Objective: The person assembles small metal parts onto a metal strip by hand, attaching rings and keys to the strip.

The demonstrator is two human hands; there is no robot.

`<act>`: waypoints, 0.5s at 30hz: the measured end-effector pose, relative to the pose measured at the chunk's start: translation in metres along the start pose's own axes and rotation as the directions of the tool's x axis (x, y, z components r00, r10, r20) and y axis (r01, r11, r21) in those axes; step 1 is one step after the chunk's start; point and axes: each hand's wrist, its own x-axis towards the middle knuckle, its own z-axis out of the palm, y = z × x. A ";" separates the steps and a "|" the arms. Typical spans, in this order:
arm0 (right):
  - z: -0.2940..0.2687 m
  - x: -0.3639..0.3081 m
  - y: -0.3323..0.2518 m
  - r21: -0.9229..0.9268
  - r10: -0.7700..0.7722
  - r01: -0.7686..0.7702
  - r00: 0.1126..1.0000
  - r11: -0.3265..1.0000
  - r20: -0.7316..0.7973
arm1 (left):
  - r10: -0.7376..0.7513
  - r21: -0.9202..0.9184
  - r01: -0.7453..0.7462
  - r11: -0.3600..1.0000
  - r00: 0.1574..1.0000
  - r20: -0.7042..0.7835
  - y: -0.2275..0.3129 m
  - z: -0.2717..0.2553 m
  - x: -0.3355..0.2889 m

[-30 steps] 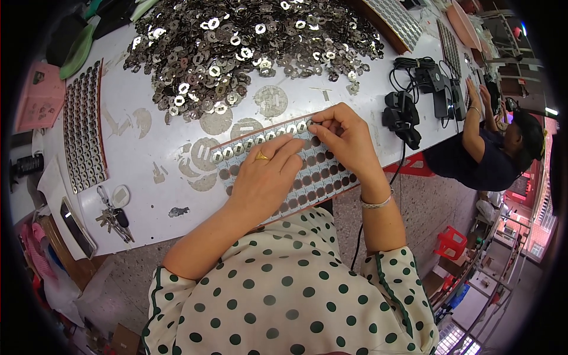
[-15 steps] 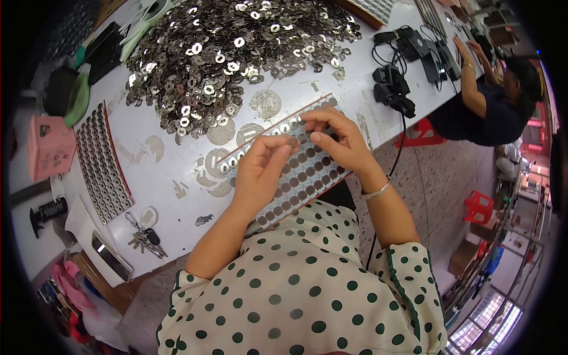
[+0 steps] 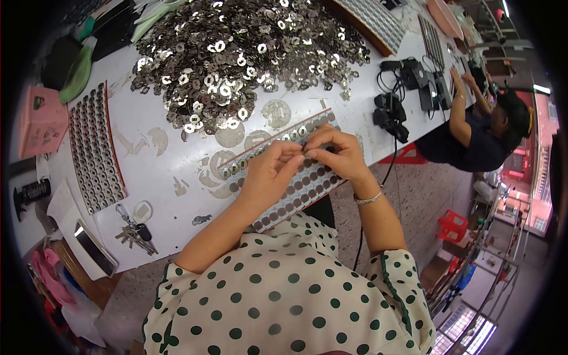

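My left hand (image 3: 271,173) and my right hand (image 3: 340,155) meet fingertip to fingertip over a board (image 3: 278,214) lined with rows of dark round discs. Both hands are pinched closed. Something small and dark shows between the fingertips, too covered to name. Shiny slotted metal pieces sit along part of the board's far rows. The board lies at a slant, its near edge by my body. Beyond it spreads a large heap of loose flat metal pieces (image 3: 225,65), ring-like with slotted middles.
At left stand a filled board (image 3: 97,151), a pink box (image 3: 42,121), keys (image 3: 136,234) and a phone (image 3: 94,247). Black cabled devices (image 3: 390,112) sit at right, their cable hanging off the table edge. Another person (image 3: 479,130) works farther right; a red stool (image 3: 452,225) is behind.
My hands have come together; the fingertips, apart before, now meet. The right hand has moved slightly down. The whole view has shifted a little.
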 end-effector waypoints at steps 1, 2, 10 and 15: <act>0.006 0.001 -0.005 0.189 0.249 -0.217 0.954 0.958 -0.169 | 0.009 -0.008 -0.009 1.000 1.000 -0.018 0.001 0.000 -0.001; 0.006 0.004 -0.007 0.399 0.502 -0.377 0.819 0.836 -0.279 | 0.151 0.138 -0.146 0.980 0.988 -0.030 0.001 0.001 -0.003; -0.024 0.022 0.000 -0.058 0.490 -0.503 0.858 0.862 -0.156 | 0.456 0.807 -0.405 0.430 0.869 0.194 -0.001 0.016 -0.007; -0.031 0.029 -0.003 -0.087 0.540 -0.540 0.841 0.837 -0.028 | 0.386 0.894 -0.351 0.280 0.893 0.231 -0.004 0.020 -0.005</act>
